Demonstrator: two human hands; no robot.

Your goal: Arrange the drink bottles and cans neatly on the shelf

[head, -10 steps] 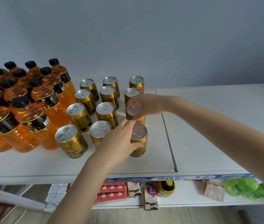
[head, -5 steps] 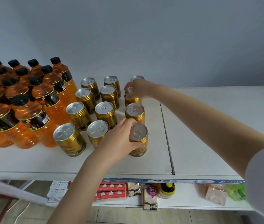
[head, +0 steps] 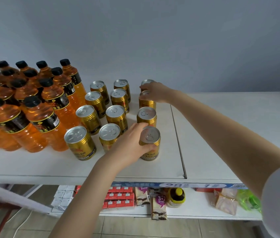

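- Cans point(head: 117, 115) sit in three columns mid-shelf point(head: 221, 134), right of the bottles point(head: 33, 103); the right column drifts off.
- Left hand point(head: 132, 143) is wrapped round the front can point(head: 150, 143); better to slide it left than lift it.
- Right hand point(head: 154, 92) pinches the rim of a back can point(head: 147, 100); nudging it in line should do.

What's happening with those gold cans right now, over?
Left hand gripping front can, right column. Right hand on third can back. Nothing blocking.
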